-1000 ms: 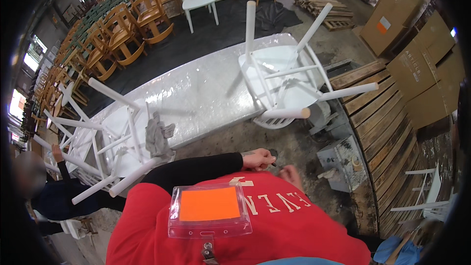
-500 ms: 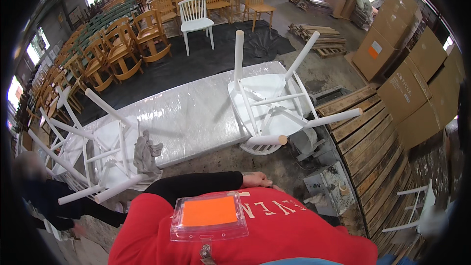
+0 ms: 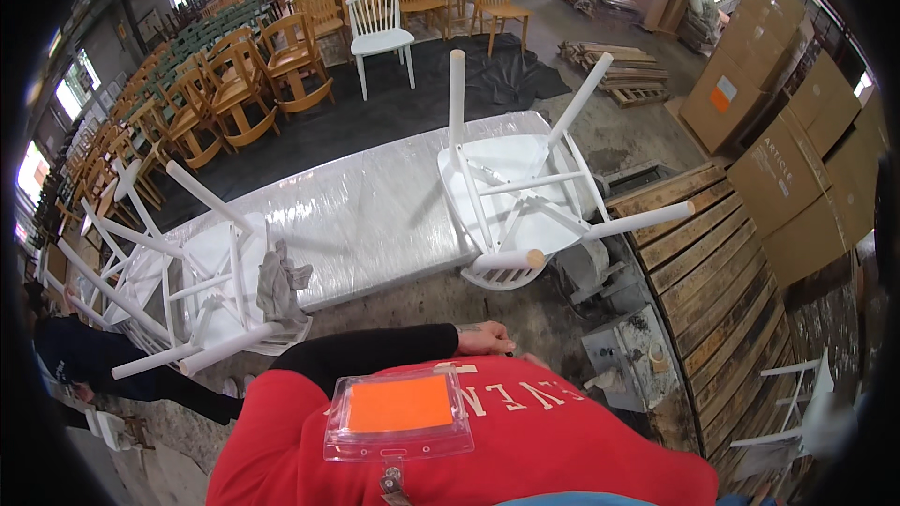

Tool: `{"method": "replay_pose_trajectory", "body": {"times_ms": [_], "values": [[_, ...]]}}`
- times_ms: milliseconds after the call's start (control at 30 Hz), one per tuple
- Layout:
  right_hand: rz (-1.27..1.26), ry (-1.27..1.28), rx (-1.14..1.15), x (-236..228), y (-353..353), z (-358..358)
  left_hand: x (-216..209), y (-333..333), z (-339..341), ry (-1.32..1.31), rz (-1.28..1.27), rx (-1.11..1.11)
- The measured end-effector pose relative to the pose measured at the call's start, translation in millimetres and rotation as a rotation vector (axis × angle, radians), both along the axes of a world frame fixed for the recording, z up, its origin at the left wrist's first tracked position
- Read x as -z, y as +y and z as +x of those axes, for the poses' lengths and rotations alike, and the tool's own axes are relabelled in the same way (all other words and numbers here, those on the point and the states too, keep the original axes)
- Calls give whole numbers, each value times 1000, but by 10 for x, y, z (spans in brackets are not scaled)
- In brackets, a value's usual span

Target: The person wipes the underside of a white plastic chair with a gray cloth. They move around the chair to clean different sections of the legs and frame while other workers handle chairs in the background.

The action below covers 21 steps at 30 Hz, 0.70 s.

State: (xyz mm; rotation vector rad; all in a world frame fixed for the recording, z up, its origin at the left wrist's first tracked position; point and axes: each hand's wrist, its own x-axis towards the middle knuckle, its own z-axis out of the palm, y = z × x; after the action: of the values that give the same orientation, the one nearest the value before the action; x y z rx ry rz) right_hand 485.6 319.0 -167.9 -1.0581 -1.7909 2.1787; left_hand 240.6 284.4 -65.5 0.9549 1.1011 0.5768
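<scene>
My left hand (image 3: 483, 339) is held close against my red shirt, its fingers curled together in a pinch. A tiny dark bit shows at the fingertips, too small to name. Of my right hand (image 3: 534, 362) only a sliver shows beside the left fingertips; the shirt hides the rest. Beyond my hands, an upside-down white chair (image 3: 511, 189) rests on a plastic-wrapped table (image 3: 366, 215), legs pointing up. Another upturned white chair (image 3: 211, 267) lies at the table's left end, with a grey rag (image 3: 279, 283) draped by its seat edge. Neither hand touches a chair.
A co-worker (image 3: 112, 356) bends at the far left near more white chairs. Rows of wooden chairs (image 3: 234, 98) and one upright white chair (image 3: 378, 33) stand beyond. Wooden slats (image 3: 712, 272), cardboard boxes (image 3: 792, 178) and a tipped white chair (image 3: 806, 403) are at right.
The co-worker at the left has shifted and leans over more. My left hand stays at the shirt with only a slight movement of the fingers. The chairs keep their places.
</scene>
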Motion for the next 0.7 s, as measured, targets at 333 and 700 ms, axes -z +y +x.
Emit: {"method": "replay_pose_trajectory", "body": {"times_ms": [333, 700], "values": [[138, 8, 54, -630, -180, -7, 210, -100, 79, 113, 66, -49], [157, 28, 110, -973, -348, -9, -159, -299, 118, -187, -159, -226]]}}
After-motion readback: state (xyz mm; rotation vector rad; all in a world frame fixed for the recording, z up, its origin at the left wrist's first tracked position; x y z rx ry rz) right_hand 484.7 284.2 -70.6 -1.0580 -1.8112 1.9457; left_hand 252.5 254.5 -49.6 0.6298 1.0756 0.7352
